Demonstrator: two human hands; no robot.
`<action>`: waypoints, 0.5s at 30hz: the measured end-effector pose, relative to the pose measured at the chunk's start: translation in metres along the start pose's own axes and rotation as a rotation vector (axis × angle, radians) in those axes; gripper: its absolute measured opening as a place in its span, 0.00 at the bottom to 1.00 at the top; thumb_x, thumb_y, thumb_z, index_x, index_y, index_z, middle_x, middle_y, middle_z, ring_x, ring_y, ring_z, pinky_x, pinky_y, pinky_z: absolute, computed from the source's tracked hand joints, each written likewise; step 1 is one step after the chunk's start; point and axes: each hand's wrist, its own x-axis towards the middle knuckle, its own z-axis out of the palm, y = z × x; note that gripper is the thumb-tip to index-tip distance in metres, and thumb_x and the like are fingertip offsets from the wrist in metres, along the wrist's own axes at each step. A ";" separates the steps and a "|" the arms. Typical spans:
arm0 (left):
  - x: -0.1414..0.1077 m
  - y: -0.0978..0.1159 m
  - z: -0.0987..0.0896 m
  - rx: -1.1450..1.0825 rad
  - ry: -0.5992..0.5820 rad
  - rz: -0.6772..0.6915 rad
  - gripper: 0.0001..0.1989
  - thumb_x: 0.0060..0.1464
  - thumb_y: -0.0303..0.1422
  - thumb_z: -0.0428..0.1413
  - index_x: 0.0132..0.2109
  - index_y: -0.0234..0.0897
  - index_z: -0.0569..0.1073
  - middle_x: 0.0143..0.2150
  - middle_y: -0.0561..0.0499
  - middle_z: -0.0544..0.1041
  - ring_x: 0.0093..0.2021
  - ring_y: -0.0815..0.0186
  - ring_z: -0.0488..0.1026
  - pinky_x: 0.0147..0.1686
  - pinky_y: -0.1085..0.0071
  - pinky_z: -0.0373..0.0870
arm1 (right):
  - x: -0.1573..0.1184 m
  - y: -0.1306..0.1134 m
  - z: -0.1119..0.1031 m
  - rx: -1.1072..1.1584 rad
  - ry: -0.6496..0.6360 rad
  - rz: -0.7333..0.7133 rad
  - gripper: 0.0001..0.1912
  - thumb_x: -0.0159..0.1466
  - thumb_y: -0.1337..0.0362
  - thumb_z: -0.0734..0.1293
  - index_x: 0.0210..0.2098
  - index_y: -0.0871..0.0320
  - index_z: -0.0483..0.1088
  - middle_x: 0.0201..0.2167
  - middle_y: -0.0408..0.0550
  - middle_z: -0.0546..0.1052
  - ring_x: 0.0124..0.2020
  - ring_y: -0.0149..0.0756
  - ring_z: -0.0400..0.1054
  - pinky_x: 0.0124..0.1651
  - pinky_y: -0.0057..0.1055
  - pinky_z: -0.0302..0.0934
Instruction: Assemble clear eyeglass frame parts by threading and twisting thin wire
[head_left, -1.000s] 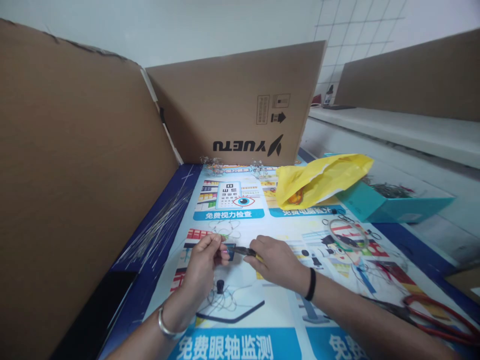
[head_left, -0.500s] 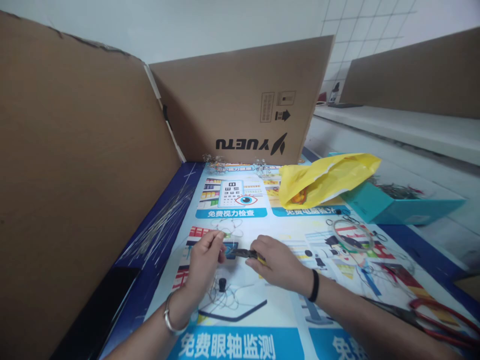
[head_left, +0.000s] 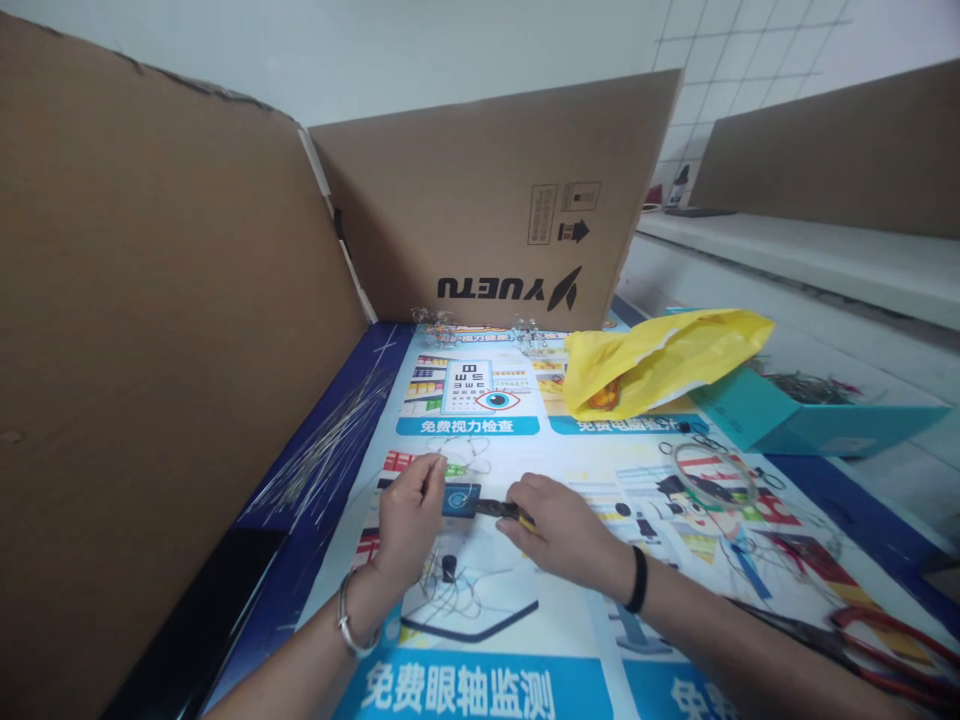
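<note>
My left hand (head_left: 412, 515) is closed in a pinch above the printed sheet, on what looks like a thin wire, only faintly visible. In my right hand (head_left: 559, 530) is a pair of pliers (head_left: 493, 508) with dark jaws and yellow on the handles, the jaws pointing at my left fingertips. Whether the jaws touch the wire is too fine to make out. Just beyond my left hand are thin wire loops (head_left: 471, 455). Nearer me, a tangle of wire (head_left: 454, 597) lies around a small black piece (head_left: 448, 568).
Straight wires (head_left: 322, 440) lie at left. A yellow bag (head_left: 660, 362) leans by a teal box (head_left: 825, 425) holding wire pieces. A wire coil (head_left: 716, 475) and red-handled scissors (head_left: 885, 640) are at right. Cardboard panels (head_left: 480, 200) stand behind and at left.
The view has shifted slightly, so things sit a little further right. My left hand and the pliers have drawn slightly apart. Both hands keep their grip.
</note>
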 end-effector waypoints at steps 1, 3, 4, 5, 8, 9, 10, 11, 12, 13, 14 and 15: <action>0.000 -0.001 0.000 0.015 -0.003 0.007 0.07 0.55 0.32 0.49 0.34 0.39 0.72 0.28 0.53 0.75 0.27 0.68 0.68 0.30 0.76 0.61 | 0.000 -0.001 0.000 -0.004 0.003 0.004 0.12 0.62 0.56 0.58 0.34 0.59 0.65 0.32 0.48 0.69 0.35 0.36 0.62 0.36 0.29 0.53; 0.000 -0.003 0.001 0.038 -0.006 0.020 0.08 0.56 0.32 0.48 0.34 0.38 0.72 0.30 0.52 0.76 0.28 0.67 0.69 0.31 0.75 0.61 | 0.000 -0.002 0.000 0.000 0.007 0.012 0.11 0.63 0.57 0.58 0.34 0.58 0.65 0.31 0.48 0.69 0.35 0.36 0.62 0.35 0.29 0.53; 0.000 -0.003 0.002 0.048 -0.009 0.026 0.09 0.56 0.32 0.48 0.34 0.38 0.72 0.30 0.52 0.76 0.28 0.67 0.69 0.31 0.75 0.61 | 0.000 -0.003 0.000 0.007 0.007 0.015 0.11 0.63 0.56 0.58 0.33 0.58 0.65 0.31 0.48 0.69 0.34 0.36 0.62 0.35 0.29 0.53; -0.001 -0.003 0.002 0.057 -0.012 0.029 0.09 0.56 0.33 0.48 0.34 0.38 0.72 0.30 0.53 0.75 0.28 0.68 0.69 0.31 0.75 0.61 | 0.000 -0.003 0.000 0.016 0.009 0.018 0.12 0.63 0.56 0.58 0.33 0.58 0.64 0.32 0.48 0.69 0.34 0.35 0.62 0.35 0.29 0.53; -0.002 -0.002 0.002 0.075 -0.030 0.027 0.10 0.57 0.33 0.47 0.35 0.38 0.72 0.29 0.53 0.75 0.27 0.68 0.68 0.30 0.75 0.61 | 0.000 -0.004 0.002 0.036 0.012 0.024 0.12 0.63 0.55 0.58 0.32 0.58 0.64 0.32 0.48 0.69 0.35 0.35 0.63 0.35 0.28 0.53; -0.002 -0.001 0.001 0.074 -0.041 0.023 0.10 0.57 0.33 0.47 0.35 0.38 0.72 0.29 0.52 0.75 0.27 0.68 0.68 0.30 0.75 0.60 | 0.000 -0.005 0.003 0.038 0.011 0.028 0.13 0.63 0.55 0.58 0.32 0.58 0.64 0.32 0.48 0.69 0.34 0.35 0.63 0.35 0.28 0.53; -0.003 0.000 0.001 0.069 -0.052 0.018 0.10 0.57 0.33 0.47 0.35 0.38 0.72 0.29 0.52 0.74 0.27 0.68 0.68 0.30 0.75 0.60 | 0.000 -0.005 0.003 0.039 0.009 0.032 0.13 0.63 0.55 0.58 0.32 0.58 0.64 0.32 0.48 0.70 0.34 0.35 0.63 0.34 0.28 0.53; -0.003 0.001 0.001 0.062 -0.059 0.011 0.10 0.57 0.33 0.47 0.35 0.37 0.72 0.29 0.52 0.74 0.27 0.68 0.68 0.30 0.75 0.60 | -0.001 -0.005 0.004 0.040 0.005 0.035 0.13 0.63 0.55 0.57 0.32 0.58 0.64 0.31 0.47 0.70 0.33 0.35 0.63 0.33 0.28 0.52; -0.003 0.003 0.000 0.048 -0.064 0.003 0.10 0.57 0.33 0.47 0.35 0.37 0.72 0.28 0.52 0.74 0.27 0.68 0.68 0.30 0.75 0.60 | -0.001 -0.005 0.004 0.041 0.001 0.038 0.13 0.63 0.55 0.57 0.32 0.58 0.64 0.31 0.47 0.70 0.33 0.34 0.64 0.33 0.27 0.52; -0.003 0.004 0.000 0.026 -0.063 -0.008 0.09 0.56 0.34 0.48 0.34 0.38 0.72 0.28 0.53 0.73 0.27 0.68 0.67 0.30 0.75 0.60 | -0.001 -0.005 0.004 0.041 -0.002 0.040 0.13 0.63 0.54 0.57 0.32 0.57 0.64 0.31 0.47 0.70 0.32 0.34 0.64 0.32 0.27 0.51; -0.003 0.005 0.000 -0.013 -0.064 -0.027 0.09 0.56 0.34 0.49 0.33 0.38 0.72 0.27 0.53 0.73 0.27 0.68 0.66 0.30 0.75 0.59 | -0.001 -0.005 0.004 0.042 -0.006 0.042 0.13 0.63 0.54 0.57 0.32 0.57 0.64 0.31 0.47 0.70 0.32 0.34 0.64 0.32 0.27 0.51; -0.003 0.006 -0.001 -0.072 -0.070 -0.058 0.09 0.55 0.35 0.49 0.33 0.38 0.72 0.26 0.54 0.71 0.26 0.69 0.65 0.29 0.75 0.59 | -0.001 -0.005 0.004 0.045 -0.010 0.046 0.13 0.63 0.54 0.57 0.32 0.57 0.64 0.30 0.46 0.71 0.32 0.34 0.64 0.31 0.27 0.50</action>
